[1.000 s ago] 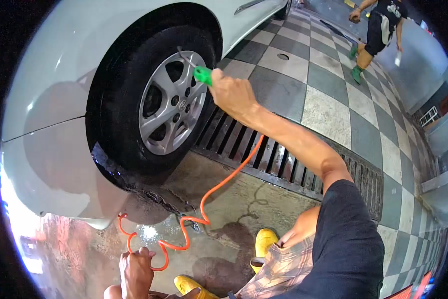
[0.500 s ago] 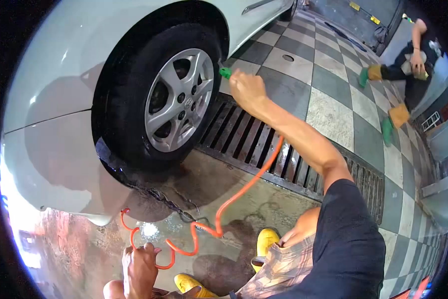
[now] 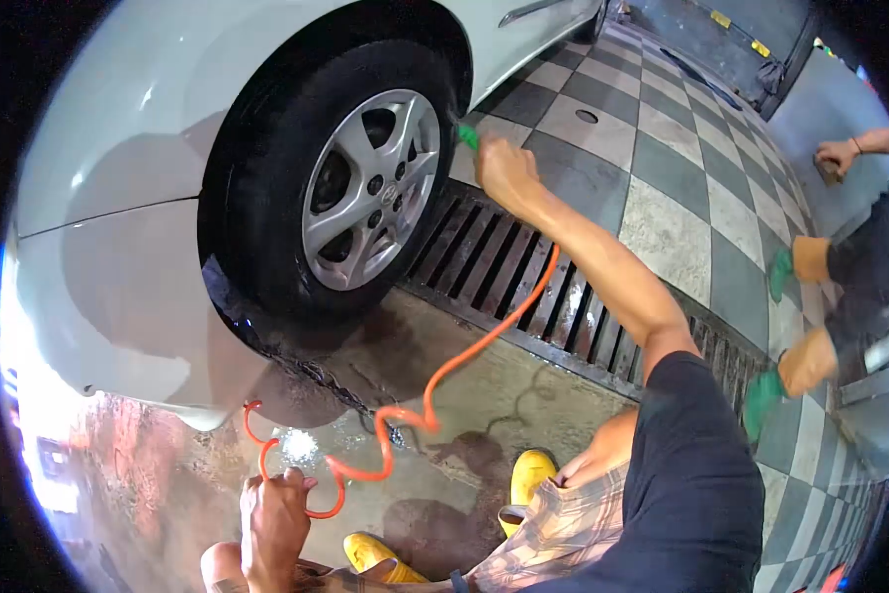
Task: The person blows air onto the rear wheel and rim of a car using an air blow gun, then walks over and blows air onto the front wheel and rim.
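My right hand is closed around a green spray gun, most of which the fingers hide. Its tip points at the edge of the black tyre with a silver alloy wheel. An orange coiled hose hangs below my right wrist and loops down to the left. Low in the view, my left hand grips part of this hose, its fingers wrapped in a fist.
The white car fills the upper left. A metal drain grate crosses the wet floor beside checkered tiles. My yellow boots stand below. At the right, another person in green boots holds a hand by the wall.
The car and wheel appear slightly further right in the view. My right hand stays by the tyre edge with the spray gun. The other person has moved closer, toward the right edge.
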`<action>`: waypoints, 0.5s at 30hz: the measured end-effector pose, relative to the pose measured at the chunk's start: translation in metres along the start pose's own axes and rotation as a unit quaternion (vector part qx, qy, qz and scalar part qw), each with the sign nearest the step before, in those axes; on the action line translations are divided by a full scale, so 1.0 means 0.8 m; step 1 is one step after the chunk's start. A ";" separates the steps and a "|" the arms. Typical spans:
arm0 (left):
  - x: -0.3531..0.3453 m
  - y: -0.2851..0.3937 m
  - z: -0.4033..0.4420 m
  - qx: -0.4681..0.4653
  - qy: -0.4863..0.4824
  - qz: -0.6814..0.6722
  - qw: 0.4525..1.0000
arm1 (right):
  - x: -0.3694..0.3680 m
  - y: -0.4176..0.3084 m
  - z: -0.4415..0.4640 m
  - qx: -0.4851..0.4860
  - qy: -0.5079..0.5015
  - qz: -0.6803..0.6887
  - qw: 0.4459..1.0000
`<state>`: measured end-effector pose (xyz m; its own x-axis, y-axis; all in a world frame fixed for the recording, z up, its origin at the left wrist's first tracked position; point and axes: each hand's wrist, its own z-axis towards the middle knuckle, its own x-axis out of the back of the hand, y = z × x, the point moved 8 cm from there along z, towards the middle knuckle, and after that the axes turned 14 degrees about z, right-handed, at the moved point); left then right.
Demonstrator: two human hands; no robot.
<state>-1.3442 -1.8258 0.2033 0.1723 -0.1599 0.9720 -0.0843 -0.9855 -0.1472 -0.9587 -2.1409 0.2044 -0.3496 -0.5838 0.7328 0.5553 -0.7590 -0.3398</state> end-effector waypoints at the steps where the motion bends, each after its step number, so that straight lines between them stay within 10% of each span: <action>1: 0.008 0.005 -0.001 -0.009 0.011 0.010 1.000 | 0.008 0.002 -0.004 -0.039 0.025 0.010 0.999; 8: 0.004 0.003 0.004 0.006 0.012 0.002 1.000 | -0.006 0.039 -0.014 -0.149 -0.006 0.083 0.985; 10: 0.003 0.005 0.007 -0.002 -0.012 -0.019 1.000 | -0.041 0.054 -0.019 -0.166 -0.214 0.057 0.961; 15: 0.009 0.007 0.008 0.004 -0.005 -0.010 1.000 | -0.039 0.055 -0.014 -0.163 -0.077 0.111 0.977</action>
<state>-1.3375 -1.8325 0.2082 0.1846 -0.1401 0.9728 -0.0733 -0.9890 -0.1285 -0.9319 -2.1593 0.1602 -0.1165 -0.7132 0.6912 0.3263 -0.6848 -0.6516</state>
